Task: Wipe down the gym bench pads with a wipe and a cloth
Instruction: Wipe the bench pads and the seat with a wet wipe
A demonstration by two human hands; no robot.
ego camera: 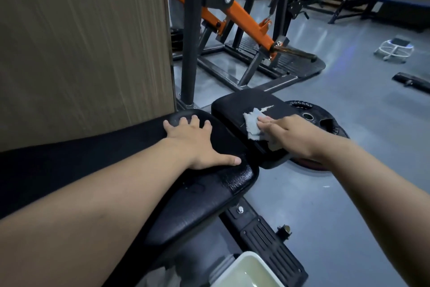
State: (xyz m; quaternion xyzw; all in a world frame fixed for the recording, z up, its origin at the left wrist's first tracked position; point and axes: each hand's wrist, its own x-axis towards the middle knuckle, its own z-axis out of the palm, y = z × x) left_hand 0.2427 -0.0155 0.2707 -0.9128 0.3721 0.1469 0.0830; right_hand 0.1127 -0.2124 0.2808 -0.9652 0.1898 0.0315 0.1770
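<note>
Two black bench pads lie end to end in front of me. My left hand (197, 140) rests flat with spread fingers on the long near pad (204, 203). On the smaller far pad (246, 102) lies a crumpled grey cloth (252, 123). My right hand (288, 133) presses down on the cloth with straight fingers, covering its right part.
A brown panel wall (81, 37) stands close on the left. An orange and black machine frame (235, 19) rises behind the pads. A weight plate (311, 116) lies on the grey floor beside the far pad. A white basin (246, 272) with liquid sits at the bottom edge.
</note>
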